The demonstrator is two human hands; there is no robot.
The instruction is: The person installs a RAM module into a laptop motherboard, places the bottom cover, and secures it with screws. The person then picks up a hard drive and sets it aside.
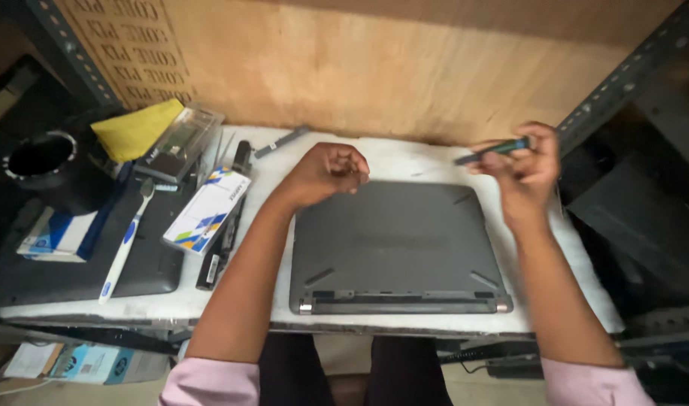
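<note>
Sitting in the middle of the frame, the grey laptop point(395, 244) lies upside down on the white table point(404, 162), its hinge edge toward the bottom. Your left hand point(328, 171) is curled into a loose fist at the laptop's far edge, and you cannot tell if it holds anything. Your right hand point(526, 169) is up at the right of the frame, fingers pinched around a dark screwdriver point(493, 151) (a bit blurry). At the left lie a white toothbrush point(125, 242), a small white box point(207, 210) and a yellow cloth point(136, 129).
</note>
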